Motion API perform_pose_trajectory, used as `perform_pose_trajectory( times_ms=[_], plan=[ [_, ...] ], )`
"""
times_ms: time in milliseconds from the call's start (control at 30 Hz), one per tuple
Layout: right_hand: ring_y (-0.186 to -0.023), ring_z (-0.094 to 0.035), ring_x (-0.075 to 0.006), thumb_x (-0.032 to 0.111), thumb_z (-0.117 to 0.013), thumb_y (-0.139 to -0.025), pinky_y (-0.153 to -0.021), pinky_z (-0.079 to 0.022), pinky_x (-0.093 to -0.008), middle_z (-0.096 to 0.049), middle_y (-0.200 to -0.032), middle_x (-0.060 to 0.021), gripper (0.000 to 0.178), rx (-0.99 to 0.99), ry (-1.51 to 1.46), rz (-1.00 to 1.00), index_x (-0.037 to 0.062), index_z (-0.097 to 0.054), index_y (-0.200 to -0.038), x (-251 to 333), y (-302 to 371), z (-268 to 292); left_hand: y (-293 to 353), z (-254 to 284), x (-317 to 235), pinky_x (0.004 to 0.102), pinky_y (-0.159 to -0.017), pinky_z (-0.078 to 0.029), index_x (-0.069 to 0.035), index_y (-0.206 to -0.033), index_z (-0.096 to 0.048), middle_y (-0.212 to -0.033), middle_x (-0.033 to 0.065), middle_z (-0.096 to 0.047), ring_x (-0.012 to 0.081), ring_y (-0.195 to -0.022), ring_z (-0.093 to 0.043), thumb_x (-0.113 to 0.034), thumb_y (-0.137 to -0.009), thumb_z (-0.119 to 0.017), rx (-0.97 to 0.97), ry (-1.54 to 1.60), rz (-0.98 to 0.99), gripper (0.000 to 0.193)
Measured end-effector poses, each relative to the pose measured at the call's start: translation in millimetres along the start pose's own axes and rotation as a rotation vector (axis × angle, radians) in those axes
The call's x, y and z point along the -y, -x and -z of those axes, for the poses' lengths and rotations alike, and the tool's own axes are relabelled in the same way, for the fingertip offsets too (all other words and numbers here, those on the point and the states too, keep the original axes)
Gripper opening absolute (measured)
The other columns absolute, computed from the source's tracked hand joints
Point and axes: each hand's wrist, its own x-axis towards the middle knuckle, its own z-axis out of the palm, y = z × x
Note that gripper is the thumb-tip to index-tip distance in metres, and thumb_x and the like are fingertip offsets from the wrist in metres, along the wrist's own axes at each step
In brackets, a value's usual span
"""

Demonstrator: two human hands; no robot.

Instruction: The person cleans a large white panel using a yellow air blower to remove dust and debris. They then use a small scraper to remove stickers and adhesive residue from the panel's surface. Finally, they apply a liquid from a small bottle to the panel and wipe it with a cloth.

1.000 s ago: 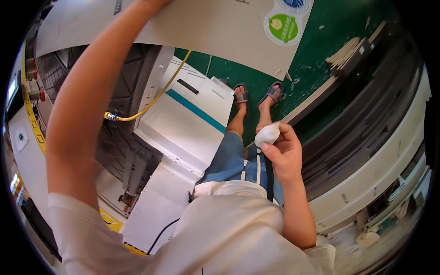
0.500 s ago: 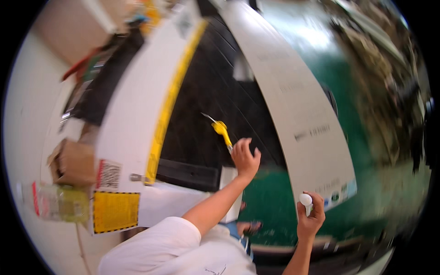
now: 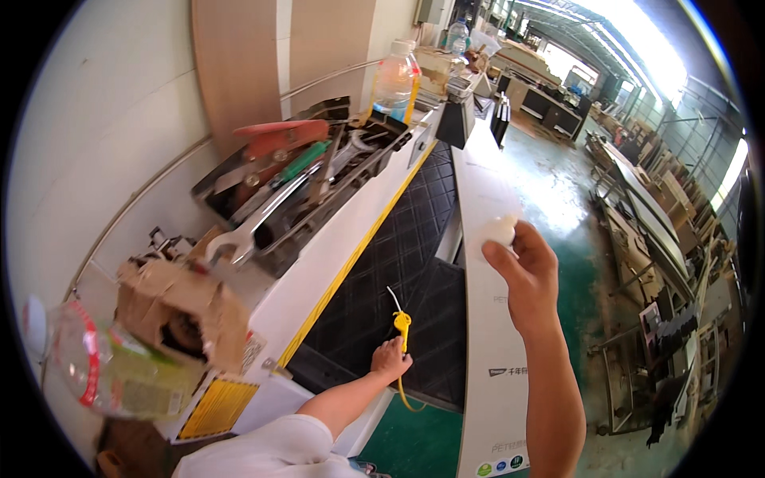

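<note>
A yellow air blow gun (image 3: 402, 322) with a thin metal nozzle lies over the black ribbed conveyor belt (image 3: 362, 275), its yellow hose hanging beyond the belt's near end. My left hand (image 3: 390, 360) is closed around the lower part of its handle. Held up over the long pale board (image 3: 492, 334) on the right, my right hand (image 3: 530, 275) pinches a small white object (image 3: 500, 230) between thumb and fingers. It has a rounded end; blur and the fingers hide its exact kind.
Left of the belt, a tool tray (image 3: 295, 179) holds wrenches and other tools. Near it stand a torn cardboard box (image 3: 187, 311) and a clear plastic jug (image 3: 119, 362). Another large bottle (image 3: 394, 84) stands farther back. Racks of boards (image 3: 645, 255) line the right side.
My view has tilted up toward the far end of the hall. The left hand has closed on the air blow gun. My right hand has risen and moved forward with the white object.
</note>
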Motion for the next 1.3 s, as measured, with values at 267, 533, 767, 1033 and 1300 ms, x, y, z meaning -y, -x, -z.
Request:
perform_pose_trajectory(
  times_ms=[267, 533, 767, 1033, 1300],
  plan=[
    [-0.098, -0.066, -0.0138, 0.014, -0.078, -0.088, -0.09, -0.051, -0.0291, -0.072, -0.107, -0.008, 0.046, 0.031, 0.068, -0.013, -0.0046, -0.064, -0.128, -77.4, -144.9, 30.6, -20.7, 12.3, 16.0, 0.0429, -0.077, -0.046, -0.014, -0.12, -0.064, -0.087, 0.0058, -0.058, 0.0266, -0.086, -0.059, -0.027, -0.082, -0.068, -0.044, -0.006, -0.36, 0.04],
    [-0.09, -0.07, -0.0174, 0.016, -0.08, -0.084, -0.083, -0.054, -0.0316, -0.075, -0.102, -0.0103, 0.054, 0.008, 0.224, 0.289, 0.0001, -0.062, -0.133, -132.2, -323.2, -5.8, -35.1, 15.1, 2.0, 0.0403, -0.074, -0.044, -0.016, -0.123, -0.067, -0.083, 0.0047, -0.056, 0.0238, -0.082, -0.058, -0.028, -0.084, -0.067, 0.013, -0.066, -0.338, 0.04],
    [-0.09, -0.073, -0.0219, 0.021, -0.081, -0.077, -0.079, -0.058, -0.0352, -0.075, -0.104, -0.012, 0.066, 0.099, 0.432, 0.251, 0.004, -0.061, -0.138, -155.2, -390.2, -80.2, -26.5, 21.5, 9.7, 0.04, -0.077, -0.045, -0.017, -0.127, -0.067, -0.084, 0.0053, -0.057, 0.0235, -0.083, -0.058, -0.031, -0.088, -0.066, 0.063, -0.068, -0.256, 0.042],
    [-0.096, -0.072, -0.0337, 0.024, -0.082, -0.078, -0.086, -0.057, -0.0415, -0.074, -0.115, -0.0169, 0.062, -0.204, 0.609, 0.467, 0.0021, -0.063, -0.132, -183.4, -360.8, -36.2, -38.2, 18.8, 6.3, 0.0441, -0.072, -0.043, -0.016, -0.119, -0.068, -0.083, 0.0068, -0.057, 0.0286, -0.08, -0.057, -0.03, -0.08, -0.066, 0.086, 0.035, -0.326, 0.041],
    [-0.083, -0.069, -0.0113, 0.006, -0.063, -0.095, -0.076, -0.055, -0.0275, -0.071, -0.089, -0.0072, 0.016, -0.304, -0.154, -0.333, -0.0027, -0.069, -0.106, -255.0, 71.6, -10.4, -43.6, 2.3, 33.1, 0.0476, -0.073, -0.044, -0.012, -0.118, -0.068, -0.081, 0.0079, -0.06, 0.0312, -0.079, -0.06, -0.023, -0.081, -0.066, -0.074, -0.098, -0.413, 0.038]
  ],
)
